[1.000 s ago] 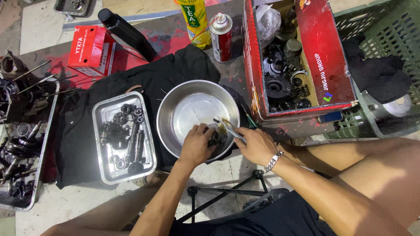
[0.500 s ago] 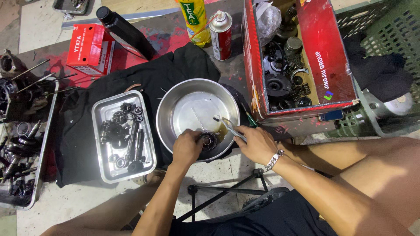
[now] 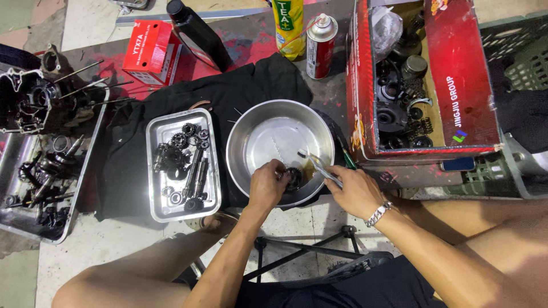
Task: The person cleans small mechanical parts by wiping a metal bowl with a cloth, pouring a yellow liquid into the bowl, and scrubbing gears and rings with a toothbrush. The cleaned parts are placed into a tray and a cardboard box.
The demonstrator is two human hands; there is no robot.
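Left the red cardboard box (image 3: 456,74) of dark engine parts just right of the round steel basin (image 3: 274,134), and the black cloth (image 3: 240,91) spread under the basin and out to its left. Left the rectangular steel tray (image 3: 157,171) of gears and shafts touching the cloth just left of the basin, untouched through the last second. Shifted only the head a little, so that everything slid rightward in the view while nothing around the basin moved.

Kept the left hand (image 3: 267,185) at the basin's near rim, fingers curled shut around a dark gear (image 3: 294,178). Had held that gear up on edge a second earlier, with the bristles against it; laid it flatter half a second earlier; now held it low, down at the basin's near bottom where a little yellowish liquid pooled. Could not tell whether the gear touched the metal.

Kept the right hand (image 3: 354,191), steel bracelet (image 3: 378,214) at the wrist, just outside the basin's near right rim, closed on the handle of a small brush (image 3: 319,166). Had drawn the bristle end off the gear, so that it pointed into the basin just beyond the gear and apart from it.

Judged from this: scrubbing paused, gear turned or dipped rather than put away, and no cleaned piece added to the tray.
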